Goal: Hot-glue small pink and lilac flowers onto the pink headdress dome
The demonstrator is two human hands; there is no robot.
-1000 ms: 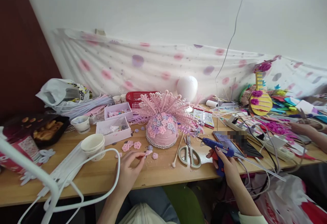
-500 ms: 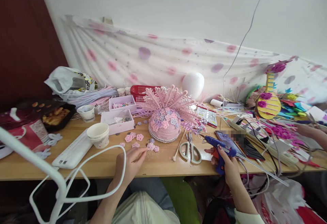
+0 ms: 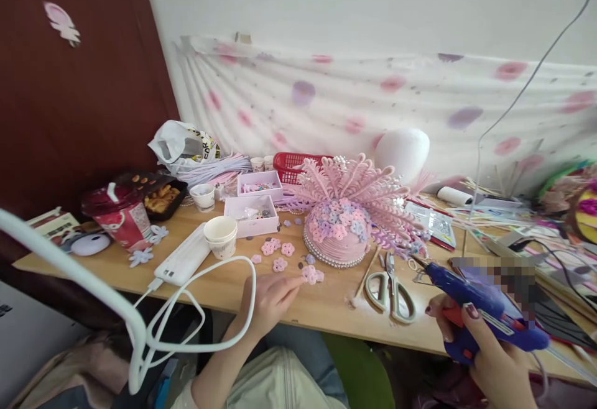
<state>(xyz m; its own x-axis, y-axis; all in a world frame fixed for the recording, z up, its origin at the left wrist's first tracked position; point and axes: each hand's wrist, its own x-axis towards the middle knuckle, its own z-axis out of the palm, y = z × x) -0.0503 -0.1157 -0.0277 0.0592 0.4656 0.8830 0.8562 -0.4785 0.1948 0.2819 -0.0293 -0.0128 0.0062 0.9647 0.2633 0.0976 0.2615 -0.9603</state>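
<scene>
At the left side of the counter (image 3: 321, 309) I see a red drink cup (image 3: 124, 225), then the stacked paper cups (image 3: 222, 248) and, behind them, a white box (image 3: 254, 227). My left hand (image 3: 268, 300) comes next; its fingertips are together, pinching a pink flower (image 3: 310, 274) just above the wood. Behind this flower — slightly to the right — stands the pink dome (image 3: 338, 247), covered with small flowers and ringed by pearls. The scissors (image 3: 390, 294) lie to the right of it. Furthest right, my right hand (image 3: 494, 347) is closed around the blue glue gun (image 3: 480, 303), whose nozzle points left.
</scene>
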